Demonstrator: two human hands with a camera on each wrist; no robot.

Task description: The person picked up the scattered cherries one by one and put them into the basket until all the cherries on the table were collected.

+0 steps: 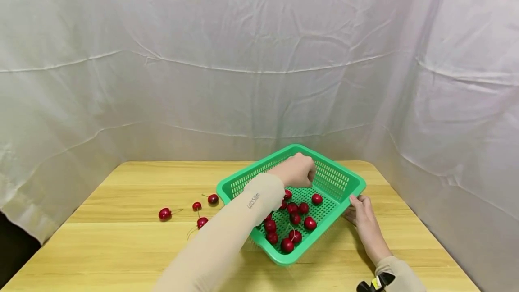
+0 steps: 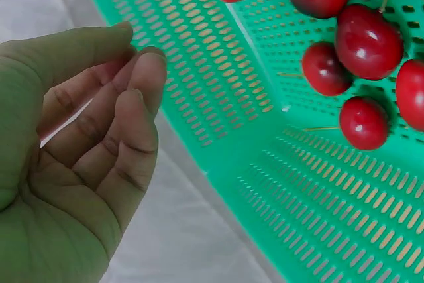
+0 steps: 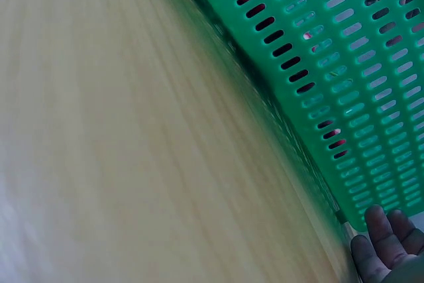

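A green plastic basket (image 1: 324,233) with slotted walls stands at an angle on the wooden table and holds several dark red cherries (image 1: 310,223), some with stems. My left hand (image 1: 298,170) reaches across it and hovers over the far part. Seen in the left wrist view, its fingers (image 2: 137,120) bend loosely toward the thumb, with nothing visible between them. At the basket's right corner, my right hand (image 1: 365,220) holds the rim from outside. The right wrist view shows its fingertips (image 3: 379,223) against the lower part of the slotted wall.
Several loose cherries (image 1: 165,214) lie on the wooden table (image 1: 121,251) to the left of the basket, beside my left forearm. White cloth (image 1: 259,93) hangs behind the table and along both sides. A black strap (image 1: 375,283) sits at my right wrist.
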